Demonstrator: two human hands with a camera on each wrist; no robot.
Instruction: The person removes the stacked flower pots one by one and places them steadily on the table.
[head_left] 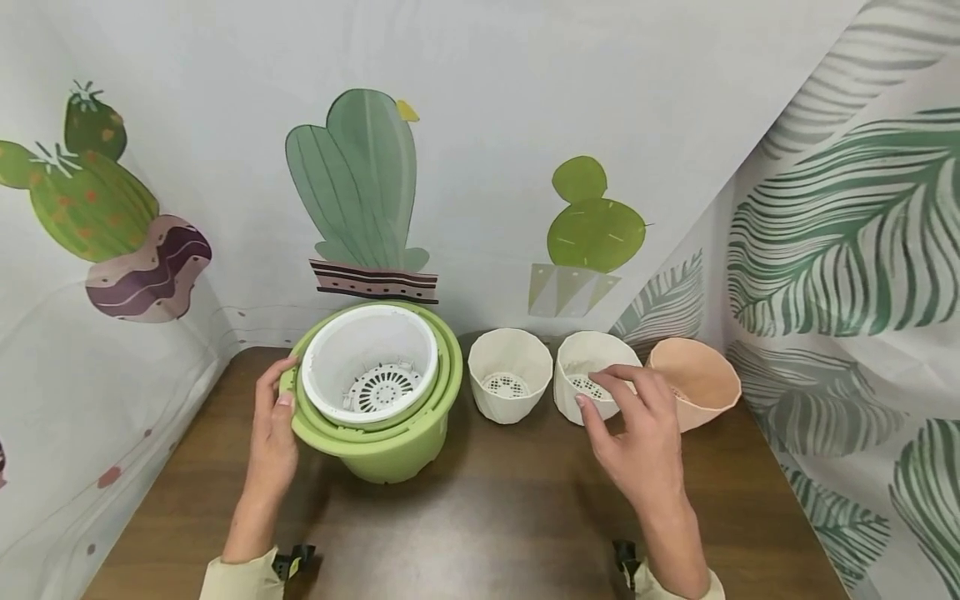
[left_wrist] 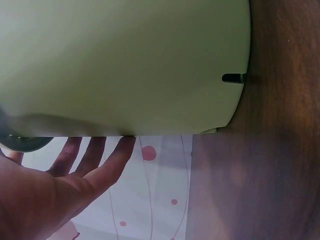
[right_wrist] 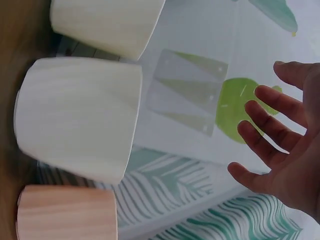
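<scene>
On the left side of the table stands a stack of nested plastic plant pots: green pots outside and a white pot with a slotted bottom innermost. My left hand grips the left edge of the green stack, thumb at the rim and fingers against the outer side, as the left wrist view also shows. My right hand hovers above the middle cream pot, fingers spread and relaxed, holding nothing. In the right wrist view it is apart from that pot's rim.
Another cream faceted pot with a perforated bottom stands between the stack and the middle one. A peach pot is at the right end of the row. Behind the brown wooden table hangs a cactus-print cloth, with leaf prints at right.
</scene>
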